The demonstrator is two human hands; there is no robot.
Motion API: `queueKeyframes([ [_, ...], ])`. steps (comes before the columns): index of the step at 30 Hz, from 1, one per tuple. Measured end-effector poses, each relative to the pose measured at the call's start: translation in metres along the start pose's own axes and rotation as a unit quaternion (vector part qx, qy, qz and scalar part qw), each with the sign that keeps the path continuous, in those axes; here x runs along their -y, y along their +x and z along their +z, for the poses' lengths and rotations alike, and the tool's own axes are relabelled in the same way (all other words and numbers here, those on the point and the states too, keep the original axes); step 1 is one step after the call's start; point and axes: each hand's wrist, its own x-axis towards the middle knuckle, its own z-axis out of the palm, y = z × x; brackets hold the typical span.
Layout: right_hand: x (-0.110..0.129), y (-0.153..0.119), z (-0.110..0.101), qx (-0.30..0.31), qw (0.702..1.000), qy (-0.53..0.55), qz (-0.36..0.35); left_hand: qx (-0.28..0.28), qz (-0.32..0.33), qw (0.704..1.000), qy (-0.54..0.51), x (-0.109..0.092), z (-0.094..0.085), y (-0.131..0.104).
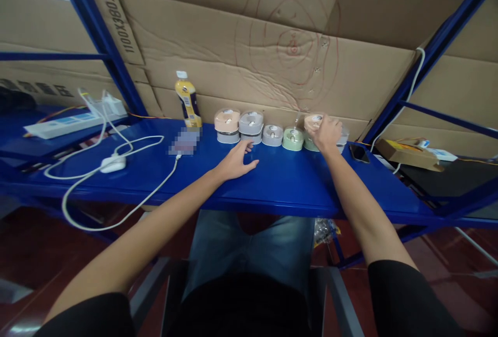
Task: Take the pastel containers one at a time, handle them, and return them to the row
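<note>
Small rounded containers with clear lids stand in a row along the back of the blue table. At its left end, a peach container (227,120) sits on a grey one, beside a stacked grey pair (251,123). A single grey container (272,135) and a green container (292,139) follow. My right hand (329,132) is closed round a second peach container (312,122), which is over another green one (310,143); a pale container behind the hand is partly hidden. My left hand (238,161) holds nothing, thumb spread, just in front of the stacked grey pair.
A yellow drink bottle (188,99) stands at the back left, near a blurred-out object (184,141) with a white cable. A white charger (113,163) and power strip (75,123) lie farther left. A dark phone (358,153) rests at right, before a cardboard box (408,154).
</note>
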Motion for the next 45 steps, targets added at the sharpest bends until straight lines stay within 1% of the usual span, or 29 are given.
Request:
queueKeyframes([
  [3, 0.004, -0.002, 0.014, 0.004, 1.0, -0.024, -0.003, 0.012, 0.006, 1.0, 0.02, -0.002, 0.0, -0.001],
  [6, 0.006, -0.007, 0.022, -0.006, 1.0, -0.023, -0.006, 0.011, 0.024, 0.997, 0.066, -0.006, -0.002, 0.001],
  [10, 0.007, -0.013, 0.022, -0.02, 1.0, -0.008, -0.004, -0.002, 0.05, 0.99, 0.129, -0.012, 0.0, 0.015],
  [12, 0.012, -0.017, 0.019, -0.022, 0.999, 0.013, -0.023, -0.005, 0.061, 0.988, 0.143, -0.015, 0.005, 0.026],
  [13, 0.017, -0.019, 0.018, -0.013, 0.998, 0.027, -0.053, -0.006, 0.066, 0.987, 0.147, -0.017, 0.008, 0.032],
  [15, 0.031, -0.025, 0.017, 0.032, 0.987, 0.062, -0.145, -0.01, 0.07, 0.986, 0.149, -0.02, 0.016, 0.041],
  [17, 0.05, -0.032, 0.021, 0.101, 0.96, 0.088, -0.245, -0.014, 0.069, 0.987, 0.147, -0.022, 0.022, 0.045],
  [19, 0.071, -0.041, 0.028, 0.162, 0.934, 0.089, -0.305, -0.015, 0.065, 0.988, 0.141, -0.022, 0.026, 0.043],
  [20, 0.081, -0.045, 0.032, 0.186, 0.926, 0.08, -0.318, -0.017, 0.061, 0.988, 0.138, -0.02, 0.025, 0.041],
  [22, 0.096, -0.053, 0.039, 0.217, 0.921, 0.055, -0.32, -0.028, 0.049, 0.989, 0.136, -0.016, 0.022, 0.036],
  [25, 0.103, -0.066, 0.038, 0.211, 0.923, 0.037, -0.318, -0.055, 0.018, 0.99, 0.132, -0.007, 0.013, 0.032],
  [27, 0.099, -0.076, 0.029, 0.195, 0.922, 0.051, -0.331, -0.077, -0.002, 0.99, 0.12, -0.001, 0.007, 0.031],
  [29, 0.092, -0.087, 0.015, 0.183, 0.918, 0.074, -0.345, -0.101, -0.021, 0.989, 0.104, 0.003, 0.003, 0.033],
  [32, 0.085, -0.099, -0.006, 0.161, 0.915, 0.091, -0.358, -0.114, -0.019, 0.989, 0.09, 0.004, 0.0, 0.035],
  [34, 0.085, -0.103, -0.013, 0.141, 0.919, 0.1, -0.354, -0.1, 0.003, 0.991, 0.086, 0.001, 0.001, 0.035],
  [36, 0.087, -0.104, -0.015, 0.121, 0.928, 0.117, -0.333, -0.074, 0.021, 0.993, 0.088, -0.004, 0.003, 0.034],
  [38, 0.091, -0.104, -0.013, 0.103, 0.941, 0.132, -0.295, -0.051, 0.026, 0.994, 0.093, -0.008, 0.004, 0.033],
  [40, 0.095, -0.105, -0.01, 0.1, 0.954, 0.129, -0.253, -0.027, 0.035, 0.995, 0.086, -0.009, 0.005, 0.033],
  [41, 0.096, -0.106, -0.009, 0.108, 0.958, 0.121, -0.236, -0.016, 0.04, 0.996, 0.074, -0.008, 0.005, 0.032],
  [43, 0.097, -0.107, -0.011, 0.145, 0.96, 0.102, -0.218, 0.012, 0.043, 0.998, 0.032, -0.005, 0.005, 0.031],
  [45, 0.095, -0.106, -0.015, 0.192, 0.948, 0.1, -0.234, 0.042, 0.031, 0.998, -0.023, 0.0, 0.004, 0.03],
])
